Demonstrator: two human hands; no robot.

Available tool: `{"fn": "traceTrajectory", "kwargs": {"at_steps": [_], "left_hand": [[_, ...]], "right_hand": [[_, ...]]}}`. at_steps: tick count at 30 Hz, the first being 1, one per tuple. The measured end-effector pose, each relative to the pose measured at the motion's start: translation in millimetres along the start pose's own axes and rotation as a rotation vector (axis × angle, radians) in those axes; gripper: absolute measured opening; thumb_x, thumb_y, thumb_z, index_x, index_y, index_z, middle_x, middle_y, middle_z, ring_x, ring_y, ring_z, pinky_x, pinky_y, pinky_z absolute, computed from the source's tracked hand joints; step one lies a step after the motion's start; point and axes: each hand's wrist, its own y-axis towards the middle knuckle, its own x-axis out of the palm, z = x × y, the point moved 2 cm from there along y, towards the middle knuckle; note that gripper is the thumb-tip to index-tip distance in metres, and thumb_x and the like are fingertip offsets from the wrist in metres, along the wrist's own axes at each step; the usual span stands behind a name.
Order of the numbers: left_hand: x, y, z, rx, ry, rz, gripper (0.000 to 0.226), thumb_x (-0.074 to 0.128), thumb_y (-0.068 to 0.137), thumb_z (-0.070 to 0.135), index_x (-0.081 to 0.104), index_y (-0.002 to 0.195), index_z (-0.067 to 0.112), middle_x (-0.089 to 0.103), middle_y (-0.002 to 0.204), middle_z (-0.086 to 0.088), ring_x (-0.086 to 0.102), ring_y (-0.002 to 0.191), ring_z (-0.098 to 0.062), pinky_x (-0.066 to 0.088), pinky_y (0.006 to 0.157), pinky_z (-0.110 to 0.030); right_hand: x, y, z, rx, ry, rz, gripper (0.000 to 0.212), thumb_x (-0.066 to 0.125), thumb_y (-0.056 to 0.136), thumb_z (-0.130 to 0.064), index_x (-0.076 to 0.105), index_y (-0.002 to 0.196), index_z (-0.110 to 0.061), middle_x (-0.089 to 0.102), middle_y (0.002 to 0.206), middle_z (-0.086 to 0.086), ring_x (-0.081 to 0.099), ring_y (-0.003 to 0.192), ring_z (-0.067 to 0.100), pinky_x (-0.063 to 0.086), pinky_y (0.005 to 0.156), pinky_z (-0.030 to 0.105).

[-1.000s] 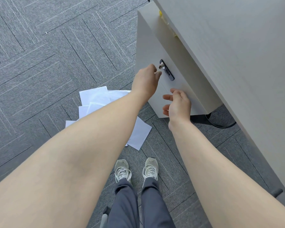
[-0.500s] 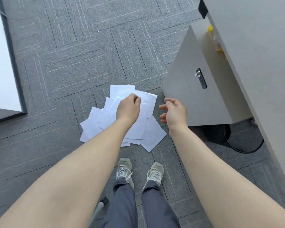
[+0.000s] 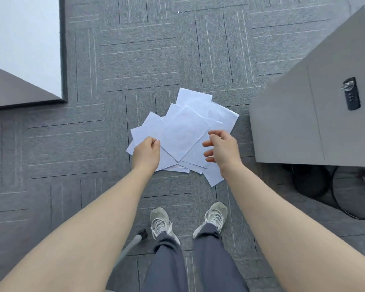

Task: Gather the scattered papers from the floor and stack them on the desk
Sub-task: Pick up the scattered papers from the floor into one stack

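Head view, looking straight down: the loose papers [image 3: 183,131] lie fanned and overlapping on the grey carpet floor [image 3: 135,60], just ahead of the person's sneakers [image 3: 160,222], and beside the front corner of a grey drawer cabinet [image 3: 293,127] with a combination lock [image 3: 351,93]. None are on the desk yet. The left hand [image 3: 147,153] is down at the pile's left edge, thumb and fingers closed together on the corner of the top sheet [image 3: 183,133], a pinch that looks made to peel it off the heap. The right hand [image 3: 222,149] hovers over the pile's right edge, fingers spread and curled, holding nothing, apparently ready to take the other side or sweep the sheets together. That top sheet sits skewed like a diamond, one corner aimed toward the feet, its long axis running from near-left to far-right. The sheets beneath point every which way, so the heap has no single direction. A pale panel [image 3: 23,39] fills the far-left corner, and dark round bases [image 3: 329,186] show under the cabinet.
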Motion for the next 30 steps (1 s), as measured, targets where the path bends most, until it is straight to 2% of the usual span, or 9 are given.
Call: {"fn": "traceTrajectory", "kwargs": {"at_steps": [5, 13, 16, 22, 25, 27, 30], "left_hand": [[16.1, 27.8, -64.5, -0.025, 0.011, -0.034, 0.027, 0.038, 0.096, 0.031, 0.059, 0.089, 0.015, 0.065, 0.097, -0.002, 0.066, 0.087, -0.027, 0.045, 0.071, -0.034], [59.9, 89.1, -152.7, -0.072, 0.012, -0.041, 0.026, 0.04, 0.094, 0.037, 0.059, 0.091, 0.02, 0.066, 0.093, -0.001, 0.065, 0.089, -0.024, 0.048, 0.072, -0.035], [89.1, 121.9, -178.7, -0.071, 0.012, -0.041, 0.021, 0.043, 0.093, 0.038, 0.059, 0.092, 0.024, 0.067, 0.095, 0.001, 0.065, 0.09, -0.024, 0.051, 0.078, -0.037], [143.7, 179.8, -202.8, -0.036, 0.001, -0.009, 0.025, 0.05, 0.093, 0.033, 0.062, 0.109, 0.018, 0.066, 0.109, 0.002, 0.06, 0.099, -0.019, 0.043, 0.079, -0.029], [172.6, 210.0, -214.2, -0.017, -0.011, -0.019, 0.03, 0.05, 0.092, 0.032, 0.061, 0.115, 0.018, 0.065, 0.114, 0.003, 0.053, 0.094, -0.014, 0.036, 0.077, -0.025], [187.4, 229.1, -219.2, -0.002, -0.009, -0.025, 0.033, 0.05, 0.091, 0.031, 0.059, 0.12, 0.017, 0.063, 0.116, 0.002, 0.052, 0.095, -0.014, 0.036, 0.077, -0.025], [208.5, 259.1, -224.6, 0.047, 0.014, -0.019, 0.036, 0.052, 0.09, 0.031, 0.058, 0.123, 0.017, 0.062, 0.119, 0.0, 0.056, 0.106, -0.018, 0.043, 0.083, -0.028]], "right_hand": [[39.5, 33.4, 52.3, 0.039, -0.076, 0.006, 0.022, 0.043, 0.099, -0.017, 0.058, 0.115, -0.015, 0.066, 0.087, 0.004, 0.054, 0.056, 0.018, 0.05, 0.054, 0.03], [91.2, 107.8, 137.9, 0.102, -0.151, -0.014, 0.019, 0.047, 0.095, -0.015, 0.057, 0.111, -0.016, 0.065, 0.085, 0.005, 0.053, 0.054, 0.019, 0.046, 0.055, 0.032], [101.9, 150.8, 167.0, 0.105, -0.201, -0.033, 0.018, 0.049, 0.094, -0.015, 0.057, 0.11, -0.016, 0.064, 0.084, 0.005, 0.053, 0.055, 0.021, 0.045, 0.054, 0.031], [109.5, 230.4, 209.4, 0.085, -0.292, -0.054, 0.019, 0.049, 0.095, -0.018, 0.057, 0.111, -0.014, 0.064, 0.086, 0.006, 0.059, 0.061, 0.024, 0.049, 0.058, 0.032], [111.9, 270.5, 229.1, 0.07, -0.36, -0.066, 0.019, 0.048, 0.095, -0.017, 0.058, 0.111, -0.013, 0.065, 0.088, 0.007, 0.061, 0.064, 0.026, 0.05, 0.062, 0.035], [113.1, 294.8, 240.9, 0.062, -0.437, -0.079, 0.019, 0.048, 0.094, -0.018, 0.057, 0.11, -0.013, 0.065, 0.091, 0.007, 0.062, 0.066, 0.026, 0.051, 0.063, 0.035], [113.7, 330.1, 257.4, 0.054, -0.548, -0.098, 0.02, 0.048, 0.093, -0.019, 0.056, 0.111, -0.014, 0.066, 0.095, 0.007, 0.064, 0.071, 0.026, 0.055, 0.068, 0.037]]}}
